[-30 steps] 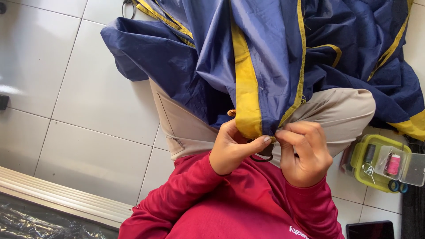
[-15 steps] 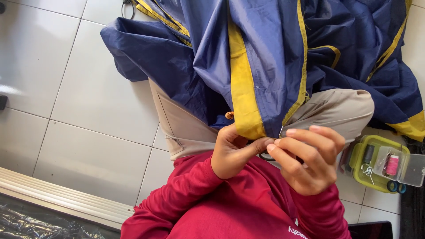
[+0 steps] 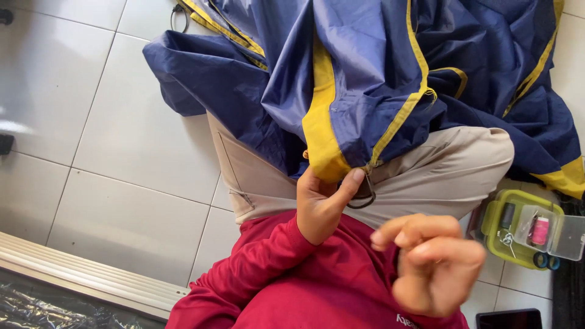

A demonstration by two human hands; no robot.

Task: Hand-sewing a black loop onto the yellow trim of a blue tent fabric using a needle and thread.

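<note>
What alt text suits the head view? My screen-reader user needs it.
A left hand pinches the yellow-trimmed corner of a blue nylon fabric sheet with a dark metal ring, over beige trousers. The blurred right hand hangs apart, near a green plastic sewing box on white floor tiles.

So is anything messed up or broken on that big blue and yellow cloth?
No tear shows. The crumpled blue and yellow nylon fabric has a frayed bit of yellow edging sticking out. The left hand pinches its corner by a dark metal ring.

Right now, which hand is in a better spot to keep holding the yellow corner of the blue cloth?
The left hand: it already pinches the yellow corner beside the dark ring. The right hand is away from the cloth.
</note>
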